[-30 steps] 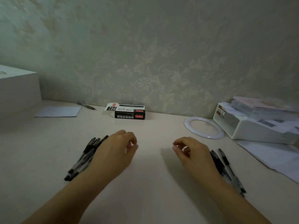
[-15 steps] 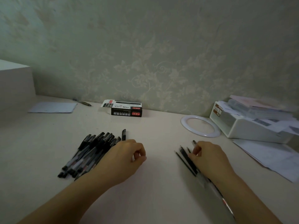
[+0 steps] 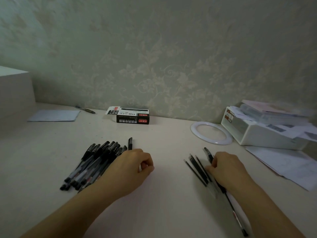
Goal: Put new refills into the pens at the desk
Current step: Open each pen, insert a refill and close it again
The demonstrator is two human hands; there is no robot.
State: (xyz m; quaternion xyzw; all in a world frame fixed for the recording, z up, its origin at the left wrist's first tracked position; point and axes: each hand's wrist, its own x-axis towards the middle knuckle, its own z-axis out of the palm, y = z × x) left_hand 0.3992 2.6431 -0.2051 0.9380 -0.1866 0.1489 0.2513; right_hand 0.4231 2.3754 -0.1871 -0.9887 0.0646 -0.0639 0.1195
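Left hand [image 3: 132, 170] lies on the desk [image 3: 163, 212], fingers curled, its outer edge against the pens [image 3: 96, 162]; whether it pinches anything, cannot tell. Right hand [image 3: 228, 169] rests over the refills [image 3: 197, 169], fingertips on one or two of the rods; curled over them, but a real grasp can't be confirmed. One more pen [image 3: 237, 219] lies under the right forearm, pointing toward the near edge.

Risks, as I judge them:
- Pens are piled loose and overlapping; a nudge from the left wrist could roll or scatter them, and one capped pen already sits apart at the top of the pile.
- Refills are thin and fanned close together; picking one may drag its neighbours, and they could roll.
- Pen under the right forearm could get swept toward the near edge when the arm draws back.
- Pens and refills are both dark in dim light, so mixing used and new is easy.

Room: bare desk between the hands and in front toward the box [image 3: 132, 116] at the wall, good for working. Right side is crowded: ring [image 3: 193, 133], tray [image 3: 267, 140], papers [image 3: 288, 164] just beside the right hand. Left has a sheet [image 3: 54, 115] and a stray pen far back, well apart.
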